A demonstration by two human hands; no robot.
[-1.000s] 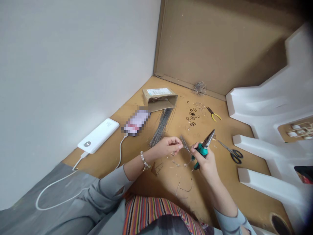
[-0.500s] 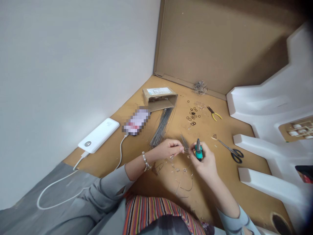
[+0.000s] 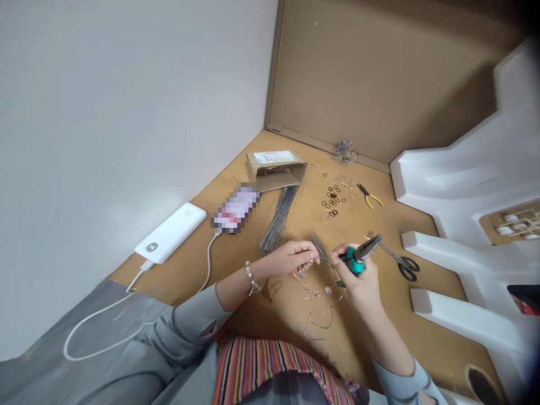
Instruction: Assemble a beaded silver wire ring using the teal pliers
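My left hand (image 3: 297,257) is closed, its thumb and fingers pinching a thin wire with clear beads (image 3: 302,274) hanging below. My right hand (image 3: 358,275) is wrapped round green-handled pliers (image 3: 355,261), whose metal jaws point up and to the right, away from the wire. The right thumb and index finger are close to the wire's other side; whether they touch it is too fine to tell. More clear beads on wire (image 3: 314,291) lie or dangle between the hands. Bent wire pieces (image 3: 320,324) rest on the table below them.
A bundle of straight wires (image 3: 278,222) extends from an open cardboard box (image 3: 276,171). Dark rings (image 3: 333,199), yellow-handled pliers (image 3: 370,197), scissors (image 3: 403,263) and a wire tangle (image 3: 346,151) lie beyond. A phone (image 3: 236,208) and a white power bank (image 3: 171,233) sit left; white moulded foam (image 3: 442,247) borders the right.
My right hand has shifted slightly right, and the pliers have swung from pointing up to pointing right. The beads under my left hand have shifted a little. My left hand stays nearly in place.
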